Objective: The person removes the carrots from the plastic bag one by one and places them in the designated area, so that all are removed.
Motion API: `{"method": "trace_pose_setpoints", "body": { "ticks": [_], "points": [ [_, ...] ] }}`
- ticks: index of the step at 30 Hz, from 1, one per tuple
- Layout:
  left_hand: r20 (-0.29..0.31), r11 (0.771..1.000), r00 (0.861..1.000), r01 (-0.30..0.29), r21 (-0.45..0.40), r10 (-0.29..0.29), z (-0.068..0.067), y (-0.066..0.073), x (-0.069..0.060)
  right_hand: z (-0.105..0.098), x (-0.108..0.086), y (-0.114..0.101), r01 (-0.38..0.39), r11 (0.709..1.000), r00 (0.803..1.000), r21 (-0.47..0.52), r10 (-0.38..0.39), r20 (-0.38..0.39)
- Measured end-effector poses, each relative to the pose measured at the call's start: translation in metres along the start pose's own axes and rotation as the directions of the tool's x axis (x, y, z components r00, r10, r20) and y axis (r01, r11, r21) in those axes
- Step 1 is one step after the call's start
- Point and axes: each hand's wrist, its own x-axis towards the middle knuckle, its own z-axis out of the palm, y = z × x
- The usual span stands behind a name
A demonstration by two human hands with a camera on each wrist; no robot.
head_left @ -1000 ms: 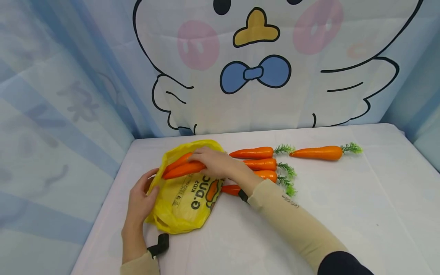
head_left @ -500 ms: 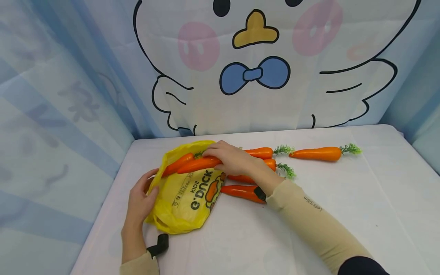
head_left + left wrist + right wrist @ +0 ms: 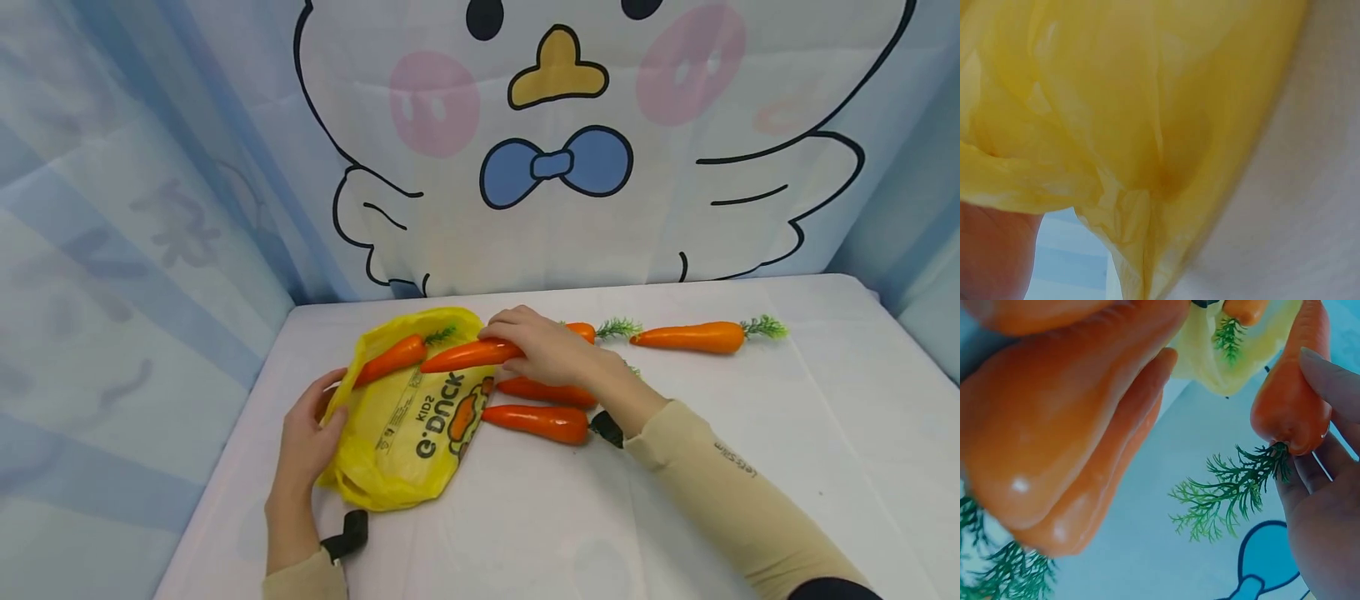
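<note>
A yellow plastic bag [image 3: 375, 479] with printed lettering lies on its side, and my left hand [image 3: 303, 442] pinches its edge at the left. Bag folds [image 3: 1129, 94] hide most of the left hand in the left wrist view. My right hand [image 3: 555, 348] grips an orange toy carrot [image 3: 461, 357] by its thick end, tip pointing left over the bag. In the right wrist view, thumb and fingers clasp that carrot [image 3: 1288, 406], with its green leaves free below. Another carrot [image 3: 393, 360] lies at the bag's mouth, leaves to the right.
Right of the bag lie several carrots in a group, including a front carrot [image 3: 536, 422], a middle carrot [image 3: 543, 392] and a back carrot [image 3: 581, 332], partly behind the right arm. A separate carrot [image 3: 697, 336] lies farther right on the white tabletop [image 3: 810, 417]. Patterned cloth hangs behind.
My right hand has moved right, carrying its carrot away from the carrot at the bag's mouth, whose leaves are now visible. The left hand and bag have stayed in place.
</note>
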Motion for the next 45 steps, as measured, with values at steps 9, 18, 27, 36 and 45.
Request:
{"method": "trace_pose_setpoints", "body": {
  "ticks": [9, 18, 27, 36, 45],
  "points": [
    [-0.003, 1.0, 1.0, 0.028, 0.0, -0.028, 0.0, 0.001, -0.002, -0.009, -0.024, 0.017, -0.021, 1.0, 0.998, 0.0, 0.021, -0.055],
    [0.005, 1.0, 1.0, -0.004, 0.001, 0.004, -0.002, 0.001, 0.0, -0.014, -0.05, 0.036, -0.042, 0.999, 0.994, 0.022, 0.044, -0.096],
    [-0.003, 1.0, 1.0, -0.007, 0.001, 0.007, -0.003, 0.0, -0.001, -0.019, -0.077, 0.052, -0.072, 0.996, 0.988, 0.053, 0.079, -0.134],
    [-0.013, 1.0, 1.0, -0.023, -0.002, 0.023, -0.003, -0.001, 0.0, -0.034, -0.109, 0.069, -0.097, 0.994, 0.976, 0.053, 0.105, -0.19],
    [-0.009, 1.0, 1.0, -0.013, -0.003, 0.013, -0.001, 0.0, 0.001, -0.036, -0.136, 0.087, -0.137, 0.99, 0.969, 0.04, 0.142, -0.203]
  ]
}}
